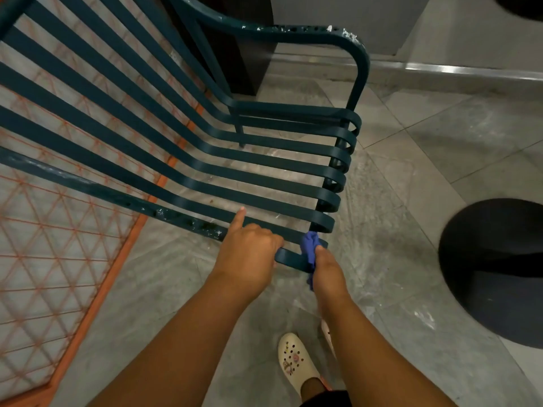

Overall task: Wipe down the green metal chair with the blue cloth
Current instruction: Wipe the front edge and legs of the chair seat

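The green metal chair [249, 174] fills the upper left, its curved slats running from the backrest to rolled front ends. My left hand [249, 254] grips the nearest armrest bar, fingers curled round it and the index finger stretched out along a slat. Just to its right, my right hand [326, 268] holds the blue cloth [311, 248] bunched against the front end of that same bar. Most of the cloth is hidden inside my fist. The far armrest [293, 32] shows chipped paint.
An orange wire-mesh panel [58, 259] stands behind the chair on the left. A round black table base [499, 268] sits on the grey tiled floor at right. A dark post [235, 54] rises behind the seat. My cream clog [296, 362] is below.
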Available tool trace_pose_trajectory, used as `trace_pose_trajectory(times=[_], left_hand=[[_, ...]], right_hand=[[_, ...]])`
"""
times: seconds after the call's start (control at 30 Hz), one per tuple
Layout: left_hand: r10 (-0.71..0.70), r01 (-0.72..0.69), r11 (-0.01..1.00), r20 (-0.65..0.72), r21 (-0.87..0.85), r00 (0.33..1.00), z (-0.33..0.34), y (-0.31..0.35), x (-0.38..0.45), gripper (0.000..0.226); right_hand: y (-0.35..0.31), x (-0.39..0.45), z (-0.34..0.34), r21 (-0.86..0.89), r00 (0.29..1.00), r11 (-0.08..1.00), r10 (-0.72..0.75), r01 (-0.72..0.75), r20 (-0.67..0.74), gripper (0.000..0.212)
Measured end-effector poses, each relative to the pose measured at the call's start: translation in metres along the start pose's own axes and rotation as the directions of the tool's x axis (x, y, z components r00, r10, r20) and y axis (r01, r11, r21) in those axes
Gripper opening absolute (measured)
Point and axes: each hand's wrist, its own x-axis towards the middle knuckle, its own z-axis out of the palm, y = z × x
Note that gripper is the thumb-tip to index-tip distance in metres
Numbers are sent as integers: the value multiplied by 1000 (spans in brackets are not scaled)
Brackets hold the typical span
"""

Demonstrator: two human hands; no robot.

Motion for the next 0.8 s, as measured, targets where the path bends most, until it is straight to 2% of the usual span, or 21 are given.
trace_pose_trajectory(times=[0.03,0.07,0.13,0.17,0.2,0.23,0.27,0.3,0.33,0.37,0.4,0.43,0.47,0.6,0.8], left_hand=[[11,-11,1000,0,-2,1000,1,0,1,20],[11,-11,1000,4,-14,1000,2,0,3,19],[-23,25,998,34,-50,999,3,1,3,19],[-37,40,998,54,-55,998,3,2,4,20],[-45,49,998,77,-48,996,3,4,5,21],[-52,57,998,106,-42,993,2,5,6,23],[-58,64,997,133,-41,989,2,4,6,25],[-62,69,997,150,-42,987,2,3,7,25],[-61,68,997,159,-41,985,1,3,8,25],[-57,63,997,161,-35,985,0,4,8,25],[-55,59,998,155,-25,986,-1,4,8,25],[-56,59,998,146,-15,988,-2,5,8,25],[-60,62,998,138,-10,989,-3,5,9,24],[-65,66,998,160,-3,985,-5,5,10,25],[-62,60,998,237,19,970,0,3,17,27]], right_hand=[[-3,-4,0,-45,998,997,-67,67,19,32],[-3,-10,1,-91,979,974,-204,205,22,31],[12,-25,7,-141,892,884,-452,446,-17,37],[23,-31,9,-143,868,864,-494,483,-53,40],[35,-33,8,-109,882,884,-465,455,-83,42],[45,-31,7,-31,925,930,-367,366,-95,42],[51,-25,5,94,973,970,-215,223,-85,39],[54,-16,2,260,998,964,-35,45,-44,36],[54,-5,-2,422,988,894,151,-147,25,34],[51,4,-5,561,949,770,295,-305,110,34],[47,13,-7,666,911,635,370,-391,181,33],[42,20,-7,726,890,545,403,-419,212,32],[38,22,-6,749,887,516,411,-415,209,29],[37,21,-2,699,908,608,391,-377,149,20],[48,46,-4,609,907,682,384,-405,174,23]])
